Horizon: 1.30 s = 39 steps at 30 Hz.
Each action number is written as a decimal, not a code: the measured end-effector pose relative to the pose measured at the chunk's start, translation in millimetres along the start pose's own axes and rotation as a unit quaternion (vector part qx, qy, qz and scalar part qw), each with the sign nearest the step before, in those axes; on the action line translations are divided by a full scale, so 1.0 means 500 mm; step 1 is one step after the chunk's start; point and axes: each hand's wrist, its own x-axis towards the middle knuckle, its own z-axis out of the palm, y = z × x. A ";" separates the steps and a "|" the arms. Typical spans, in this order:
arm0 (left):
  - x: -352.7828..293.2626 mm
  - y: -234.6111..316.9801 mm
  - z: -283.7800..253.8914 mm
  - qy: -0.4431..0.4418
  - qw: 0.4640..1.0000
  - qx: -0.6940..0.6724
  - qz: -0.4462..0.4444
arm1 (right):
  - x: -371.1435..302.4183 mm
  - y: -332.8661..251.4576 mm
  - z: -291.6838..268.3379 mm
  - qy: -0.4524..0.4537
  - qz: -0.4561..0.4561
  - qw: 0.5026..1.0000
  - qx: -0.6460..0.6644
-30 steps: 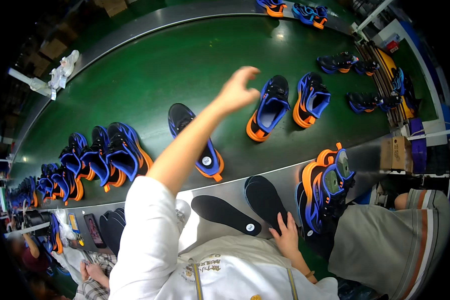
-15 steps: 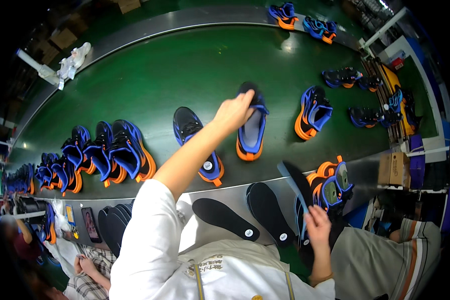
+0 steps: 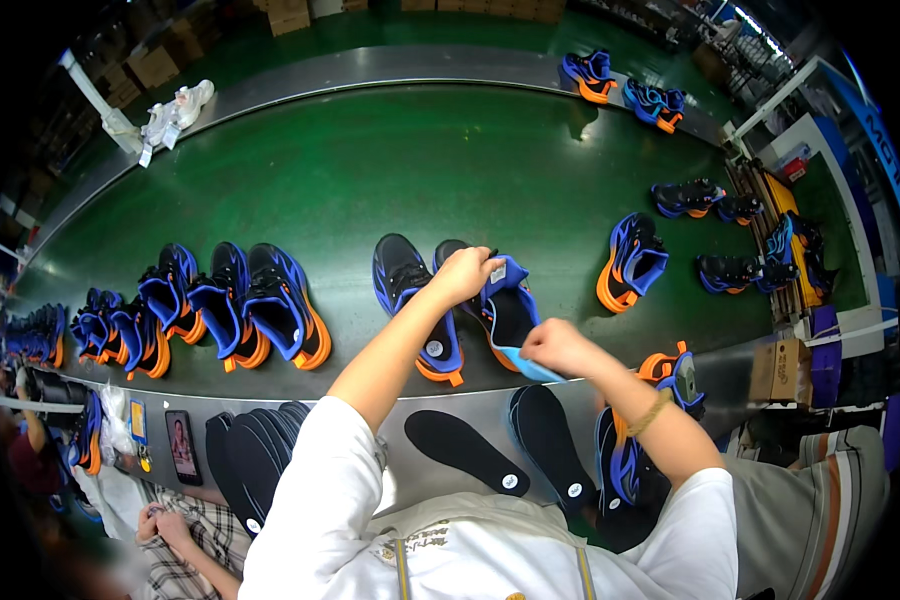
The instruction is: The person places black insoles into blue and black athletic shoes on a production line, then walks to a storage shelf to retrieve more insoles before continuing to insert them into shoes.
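My left hand (image 3: 464,276) is closed on the raised tongue of a black and blue sneaker (image 3: 511,274) with an orange sole. In my right hand (image 3: 558,347) is the heel end of an insole (image 3: 530,367), its light-blue underside showing. The insole's front part lies inside the sneaker's opening. Just left stands another sneaker (image 3: 398,268) with a black insole inside, a round white sticker on its heel. Part of the held sneaker is hidden behind my left hand.
On the metal ledge lie loose black insoles (image 3: 462,450), an insole stack (image 3: 550,440) and a phone (image 3: 182,447). Several sneakers (image 3: 282,300) line the green belt (image 3: 370,160) at left; one sneaker (image 3: 632,262) stands at right. Another person's hands (image 3: 170,525) rest at lower left.
My right hand has brought the insole from the ledge up and left into the sneaker. My left hand has shifted down with the sneaker, now holding its tongue. The whole view has shifted slightly.
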 end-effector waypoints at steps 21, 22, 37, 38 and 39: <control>-0.043 -0.017 0.019 0.038 0.997 -0.054 0.031 | 0.046 0.038 0.083 0.198 -0.153 0.946 -0.208; -0.043 -0.013 0.017 0.040 0.997 -0.056 0.028 | 0.025 0.030 0.079 0.176 -0.131 0.956 -0.193; -0.055 0.023 0.046 0.083 0.994 0.070 0.002 | 0.038 0.011 0.070 0.199 -0.062 0.922 -0.327; -0.053 0.031 0.052 0.071 0.993 0.092 -0.012 | 0.051 0.016 0.062 0.105 -0.032 0.941 -0.321; -0.051 0.034 0.057 0.060 0.991 0.116 -0.027 | 0.063 0.018 0.053 0.009 -0.003 0.950 -0.311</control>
